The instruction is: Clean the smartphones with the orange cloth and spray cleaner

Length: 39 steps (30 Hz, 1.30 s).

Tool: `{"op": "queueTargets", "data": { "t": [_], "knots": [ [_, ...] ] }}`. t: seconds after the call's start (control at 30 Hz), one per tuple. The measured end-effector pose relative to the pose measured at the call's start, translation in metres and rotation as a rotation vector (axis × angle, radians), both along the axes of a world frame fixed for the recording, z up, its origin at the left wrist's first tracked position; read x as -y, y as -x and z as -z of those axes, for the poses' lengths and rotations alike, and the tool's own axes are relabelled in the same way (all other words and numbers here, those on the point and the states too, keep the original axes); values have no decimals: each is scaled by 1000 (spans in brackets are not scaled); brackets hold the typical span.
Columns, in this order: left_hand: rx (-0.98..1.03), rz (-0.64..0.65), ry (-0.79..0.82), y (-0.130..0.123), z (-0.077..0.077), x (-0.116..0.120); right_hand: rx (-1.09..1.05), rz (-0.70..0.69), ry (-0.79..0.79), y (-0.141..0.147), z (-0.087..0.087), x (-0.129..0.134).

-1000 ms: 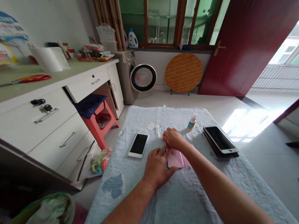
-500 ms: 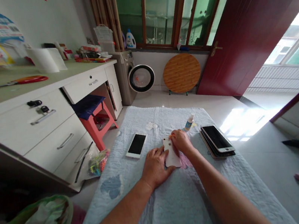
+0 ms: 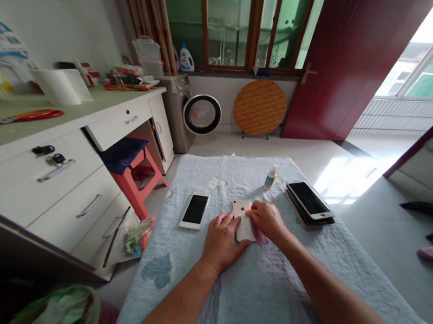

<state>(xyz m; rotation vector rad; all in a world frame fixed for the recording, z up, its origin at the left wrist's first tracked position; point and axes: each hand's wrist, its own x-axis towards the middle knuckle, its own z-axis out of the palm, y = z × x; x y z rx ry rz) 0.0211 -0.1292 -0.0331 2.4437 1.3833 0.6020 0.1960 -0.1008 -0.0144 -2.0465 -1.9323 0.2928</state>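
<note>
A pale pink-backed smartphone (image 3: 245, 227) lies face down on the blue-grey quilted cloth (image 3: 248, 310). My left hand (image 3: 221, 242) grips it by the left side and lower end, fingers along the edge and thumb near the bottom. Against the upper right of the phone's back, my right hand (image 3: 267, 218) presses with bent, closed fingers. A small orange piece (image 3: 248, 212) shows at those fingertips, mostly hidden. To the left lies a white smartphone (image 3: 195, 211), dark screen up. Beyond my right hand stands a small spray bottle (image 3: 270, 178).
Stacked phones (image 3: 310, 201) lie on the cloth's right side. Left of the table are a red stool (image 3: 137, 188), a white desk (image 3: 70, 171) and a full waste bin (image 3: 96, 312). A washing machine (image 3: 179, 118) with its door open stands ahead, beside a round wooden board (image 3: 259, 107).
My right hand has slid down along the phone's back, from near its top toward the middle. My left hand keeps its hold. The whole view has shifted slightly.
</note>
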Motion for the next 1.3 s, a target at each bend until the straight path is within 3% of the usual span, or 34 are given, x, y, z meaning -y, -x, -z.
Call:
{"op": "queueTargets", "data": {
  "t": [0.4,0.6,0.77,1.13,1.3],
  "knots": [
    [10,-10,13,-1,-1,0,-11,-110,79,3,-8,46],
    [15,-11,18,-2,-3,1,6,-140,109,1,-8,55],
    [-5,5,17,-1,-3,-1,-1,-165,78,-1,-5,41],
    [-3,25,20,0,-6,0,36,-81,-48,7,-4,-23],
    [6,30,15,1,-5,-1,60,-94,-72,12,1,-30]
  ]
}}
